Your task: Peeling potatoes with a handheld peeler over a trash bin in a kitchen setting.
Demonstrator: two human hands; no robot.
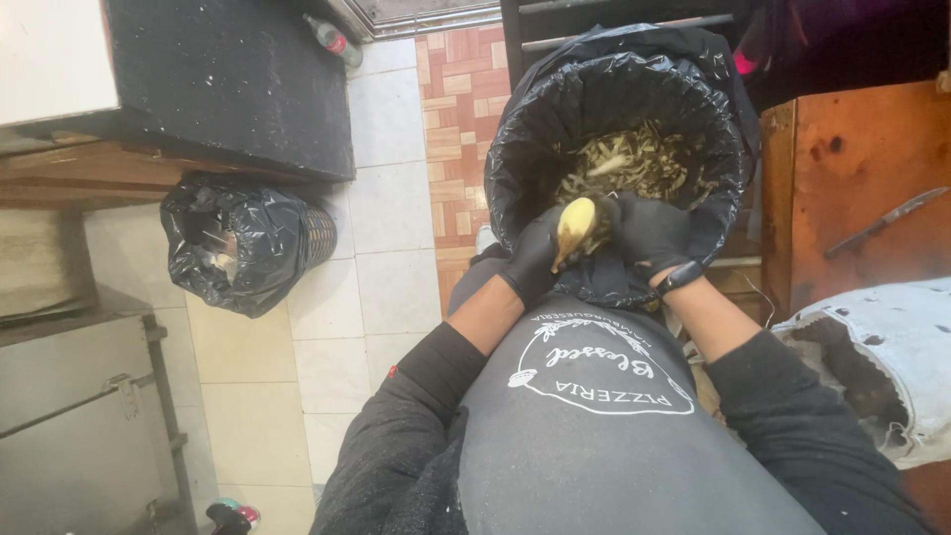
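Observation:
Both my hands wear black gloves and meet over the near rim of a bin lined with a black bag (515, 149). My left hand (535, 260) grips a pale yellow, partly peeled vegetable (576, 224). My right hand (649, 233) is closed against the vegetable's right side; whatever it may hold is hidden. Inside the bin lies a heap of pale peelings (634, 159), and one blurred peel is in mid-air above them.
A second small bin with a black bag (238, 243) stands on the tiled floor at left, beside a dark counter (228, 79). A wooden board (862, 178) with a knife (887, 220) lies at right, above a white sack (892, 347).

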